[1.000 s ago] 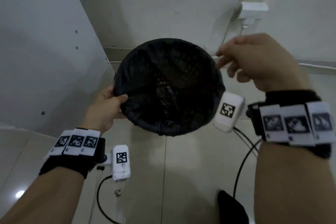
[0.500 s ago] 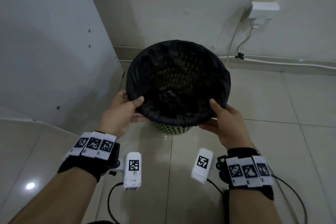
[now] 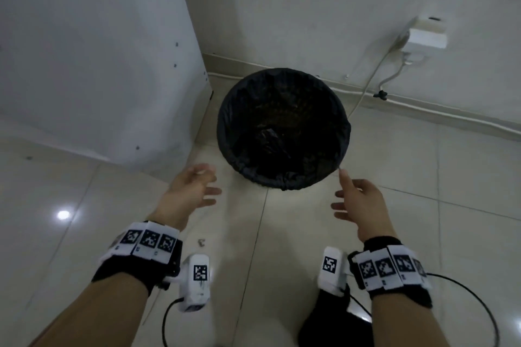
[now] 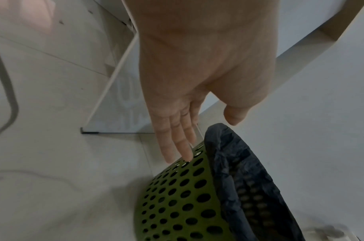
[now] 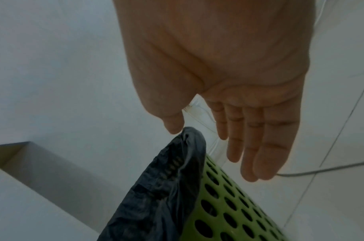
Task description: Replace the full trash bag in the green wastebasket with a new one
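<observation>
Standing on the tiled floor [image 3: 282,248] near the white cabinet [image 3: 98,65], the green wastebasket [image 4: 176,203] wore a black trash bag [image 3: 283,127] folded over its rim. Our left hand [image 3: 191,191] and right hand [image 3: 363,205] hovered beside it, each grip wide and holding nothing, fingers [image 5: 257,146] straight.

Indoor room corner: tiled floor [image 3: 282,248], wall socket [image 3: 425,36], white cabinet [image 3: 98,65]

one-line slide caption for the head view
Both open hands, left hand and right hand, beside the bag-lined wastebasket.
</observation>
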